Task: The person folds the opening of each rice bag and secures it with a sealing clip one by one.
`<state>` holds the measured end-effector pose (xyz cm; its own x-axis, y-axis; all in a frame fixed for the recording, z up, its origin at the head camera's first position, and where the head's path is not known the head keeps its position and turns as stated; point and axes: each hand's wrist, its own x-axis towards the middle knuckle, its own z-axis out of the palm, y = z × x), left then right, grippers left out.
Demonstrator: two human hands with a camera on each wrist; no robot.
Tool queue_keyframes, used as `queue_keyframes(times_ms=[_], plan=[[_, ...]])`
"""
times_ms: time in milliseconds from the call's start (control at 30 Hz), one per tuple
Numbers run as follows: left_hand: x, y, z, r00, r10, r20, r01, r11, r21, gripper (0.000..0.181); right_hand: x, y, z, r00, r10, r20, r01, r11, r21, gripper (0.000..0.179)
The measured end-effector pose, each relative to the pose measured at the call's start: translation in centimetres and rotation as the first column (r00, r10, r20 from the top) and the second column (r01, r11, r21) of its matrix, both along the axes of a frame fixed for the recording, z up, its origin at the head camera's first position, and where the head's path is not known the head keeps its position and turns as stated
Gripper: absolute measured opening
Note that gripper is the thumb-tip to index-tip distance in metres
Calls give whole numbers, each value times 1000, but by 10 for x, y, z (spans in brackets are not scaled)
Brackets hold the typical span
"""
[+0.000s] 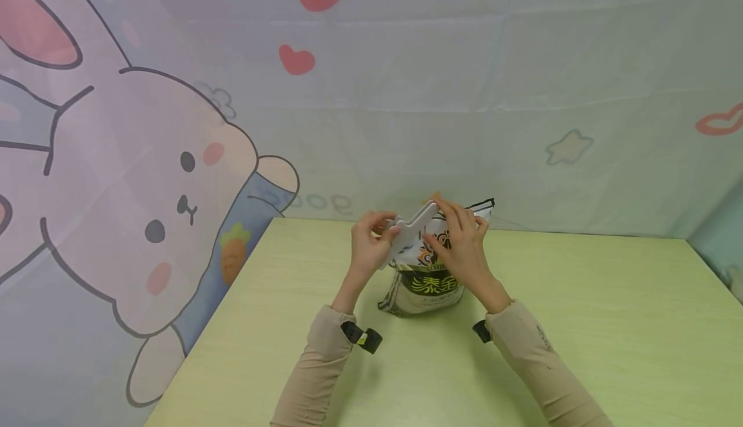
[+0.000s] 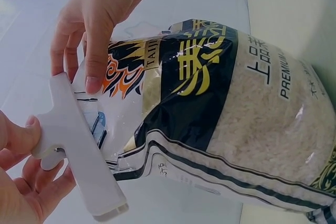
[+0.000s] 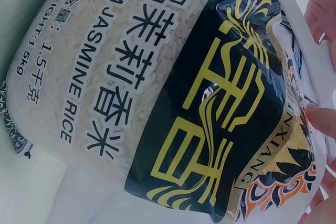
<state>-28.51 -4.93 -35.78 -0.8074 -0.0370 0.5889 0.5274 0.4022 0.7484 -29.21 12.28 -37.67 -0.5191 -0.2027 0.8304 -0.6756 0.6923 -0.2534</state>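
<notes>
A clear plastic bag of jasmine rice stands on the table, its top folded and gathered. Across that top lies a white bag clip, seen as a long bar with a handle. My left hand pinches the clip's handle between thumb and fingers. On the other side of the bag, my right hand pinches the upper part of the bag, its fingertips near the clip's far end. In the right wrist view the bag fills most of the frame, and both hands show only partly at the right edge.
The pale green table extends around the bag on both sides. Behind it hangs a cloth backdrop printed with a rabbit and hearts. A black strap with a camera sits on the left wrist.
</notes>
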Motion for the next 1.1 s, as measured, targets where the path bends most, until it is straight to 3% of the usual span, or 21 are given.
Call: queue_keyframes(times_ms=[500, 733, 867, 1100], plan=[[3, -3, -2, 999, -38, 28, 37, 999, 20, 22, 0, 0, 1, 1000, 16, 9, -16, 1000, 0, 71], [3, -6, -4, 995, -82, 52, 80, 996, 44, 27, -1, 1, 1, 1000, 23, -5, -23, 1000, 4, 71], [4, -10, -6, 983, -147, 112, 137, 987, 90, 30, 0, 0, 2, 999, 30, -11, -30, 1000, 6, 70], [8, -22, -9, 943, -242, 228, 206, 963, 171, 29, 5, -2, 4, 999, 35, 3, -35, 999, 9, 66]])
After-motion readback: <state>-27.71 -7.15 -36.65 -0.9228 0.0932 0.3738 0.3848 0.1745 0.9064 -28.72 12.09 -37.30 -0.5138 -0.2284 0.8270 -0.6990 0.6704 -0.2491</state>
